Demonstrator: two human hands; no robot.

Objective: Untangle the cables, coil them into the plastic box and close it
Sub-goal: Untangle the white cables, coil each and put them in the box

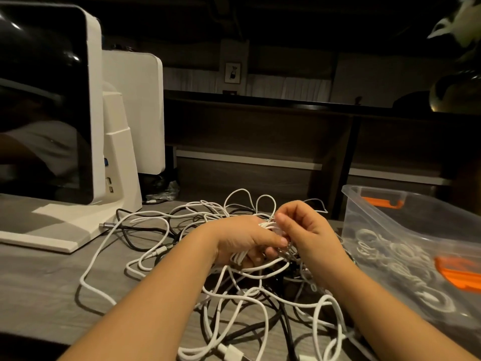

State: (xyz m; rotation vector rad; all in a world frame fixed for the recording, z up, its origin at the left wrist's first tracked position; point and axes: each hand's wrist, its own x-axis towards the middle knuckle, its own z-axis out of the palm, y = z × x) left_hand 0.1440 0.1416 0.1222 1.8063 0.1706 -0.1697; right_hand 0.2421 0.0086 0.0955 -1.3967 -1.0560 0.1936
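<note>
Room: dim; grey wood-grain table [39, 277], dark shelving behind.
Near edge: white and black cables [250, 303] in one loose heap, loops crossing; a white plug [231, 353] at the front.
Left hand [242, 243]: fingers curled round a bunch of white strands, held above the heap.
Right hand [307, 230]: fingers narrow, pinching one strand just beside the left.
Box [385, 222]: clear, lid off, at the right, touching the heap; white coils [395, 261] already inside; orange latches [382, 201].
Far left: white monitor stand [117, 162]; a dark cable [130, 235] runs by its base.
Risk: a hard pull likely tightens a knot rather than freeing it.
Risk: trailing loops may snag the stand base or drag the box.
</note>
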